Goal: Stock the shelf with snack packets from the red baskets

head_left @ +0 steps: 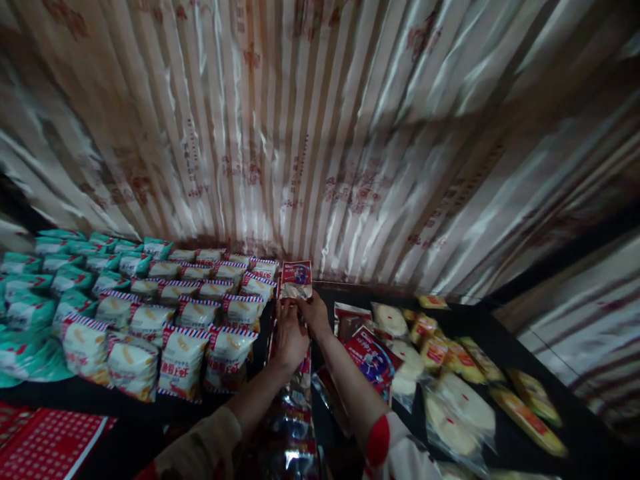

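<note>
Both hands meet in the centre of the view, over a narrow column of dark red and silver snack packets (295, 445) running toward me. At the far end of that column, close to the curtain, lies a red and purple snack packet (296, 275). My left hand (291, 337) is closed on its near edge, and its forearm covers some of the column. My right hand (315, 316) pinches the same packet from the right side. Their fingertips partly hide the packet's lower part. Rows of white snack bags (183, 360) with striped tops stand just left of the hands.
Teal bags (30, 310) fill the far left. To the right lie loose red-purple packets (371, 357), clear-wrapped pale round flat pieces (457, 413) and yellow packs (530, 420). A red checked package (50, 440) sits front left. A striped plastic curtain (310, 167) hangs behind the black table (565, 380).
</note>
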A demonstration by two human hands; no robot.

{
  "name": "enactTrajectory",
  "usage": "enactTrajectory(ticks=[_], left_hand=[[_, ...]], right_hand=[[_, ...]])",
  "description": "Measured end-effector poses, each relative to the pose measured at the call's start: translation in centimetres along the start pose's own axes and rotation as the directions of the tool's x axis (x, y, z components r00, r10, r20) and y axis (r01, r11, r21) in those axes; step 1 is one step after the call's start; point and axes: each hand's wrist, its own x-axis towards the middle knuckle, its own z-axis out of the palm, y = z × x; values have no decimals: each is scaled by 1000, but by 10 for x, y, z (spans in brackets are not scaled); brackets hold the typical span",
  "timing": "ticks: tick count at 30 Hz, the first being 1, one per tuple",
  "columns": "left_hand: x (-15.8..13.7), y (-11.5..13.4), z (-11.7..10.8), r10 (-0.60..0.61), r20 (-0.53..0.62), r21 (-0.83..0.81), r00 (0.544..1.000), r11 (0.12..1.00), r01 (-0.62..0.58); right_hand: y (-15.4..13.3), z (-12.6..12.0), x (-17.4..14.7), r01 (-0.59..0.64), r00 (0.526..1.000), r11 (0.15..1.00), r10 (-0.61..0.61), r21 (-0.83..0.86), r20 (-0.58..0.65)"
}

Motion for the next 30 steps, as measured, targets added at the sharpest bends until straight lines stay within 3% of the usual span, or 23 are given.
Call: enactTrajectory(ticks=[4,10,22,30], left_hand=[[4,-4,6,14,-22,-5,1000,1000,-14],[9,-6,8,42,-71,-43,997,998,-45],[15,-17,14,38,-82,-47,996,998,-42],[21,-16,11,28,-51,-30,998,999,-29]], right_hand=[[-5,-2,1,6,1000,997,-7,-78,-7],[-11,0,-3,-5,1000,933,16,-360,26],[4,12,7,171,984,915,-179,-366,13],[11,18,14,191,979,919,-202,-345,2]])
